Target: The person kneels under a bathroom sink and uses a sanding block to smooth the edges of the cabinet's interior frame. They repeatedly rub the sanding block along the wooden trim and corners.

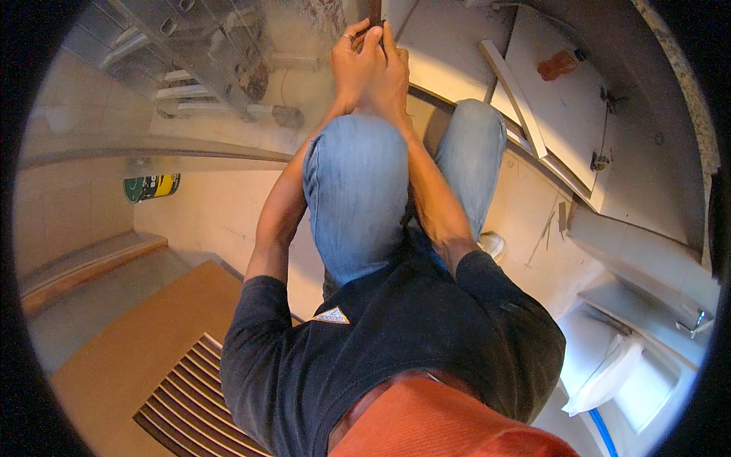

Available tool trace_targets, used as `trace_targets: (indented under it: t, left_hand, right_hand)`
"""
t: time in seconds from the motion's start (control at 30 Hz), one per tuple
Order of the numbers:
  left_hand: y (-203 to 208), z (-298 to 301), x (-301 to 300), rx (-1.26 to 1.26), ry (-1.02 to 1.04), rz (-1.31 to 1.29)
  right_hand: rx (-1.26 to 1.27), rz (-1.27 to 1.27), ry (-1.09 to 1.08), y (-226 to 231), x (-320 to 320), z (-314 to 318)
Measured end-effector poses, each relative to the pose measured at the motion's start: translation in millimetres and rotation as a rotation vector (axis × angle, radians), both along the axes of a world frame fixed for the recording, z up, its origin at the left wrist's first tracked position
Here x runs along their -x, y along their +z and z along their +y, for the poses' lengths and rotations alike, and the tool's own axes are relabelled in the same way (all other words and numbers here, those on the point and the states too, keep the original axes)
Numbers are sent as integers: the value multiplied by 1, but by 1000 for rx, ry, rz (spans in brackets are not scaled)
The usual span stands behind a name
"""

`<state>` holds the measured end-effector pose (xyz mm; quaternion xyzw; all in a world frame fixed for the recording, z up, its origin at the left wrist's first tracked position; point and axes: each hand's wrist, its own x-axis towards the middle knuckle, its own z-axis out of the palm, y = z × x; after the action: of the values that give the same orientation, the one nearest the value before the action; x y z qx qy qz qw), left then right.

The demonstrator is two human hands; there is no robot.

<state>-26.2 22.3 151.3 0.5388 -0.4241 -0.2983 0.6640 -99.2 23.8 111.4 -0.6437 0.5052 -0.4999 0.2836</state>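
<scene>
Both arms reach forward past my bent knee, and the hands meet at the top edge of the view. My left hand (355, 67), with a ring on one finger, is closed with its fingertips pinched together. Beside it, touching, my right hand (393, 70) is closed too. Between the fingertips is a small dark thing that I cannot make out, at the lower end of a narrow brown strip (374, 7). To the right of the hands stands an open cabinet with pale panels (449, 57). A glossy, see-through or reflecting surface (297, 84) lies to their left.
A loose white strip (514, 99) leans across the cabinet, near an orange-red bottle-like object (556, 66). At left sits a green and yellow can (152, 187). Behind me are a brown board (114, 350), a slatted panel (194, 404) and a white plastic bag (607, 373).
</scene>
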Motion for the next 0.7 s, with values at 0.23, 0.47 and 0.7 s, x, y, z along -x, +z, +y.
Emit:
trace_targets:
  t: [0.23, 0.47, 0.7]
  left_hand:
    - [5, -13, 5, -58, 114, -3]
    - [-27, -20, 1, 162, 99, -268]
    - [-46, -32, -4, -19, 81, -450]
  right_hand:
    - [49, -11, -9, 19, 6, -35]
    - [-189, -399, -86, 33, 34, -12]
    - [-281, -270, -101, -14, 51, 24]
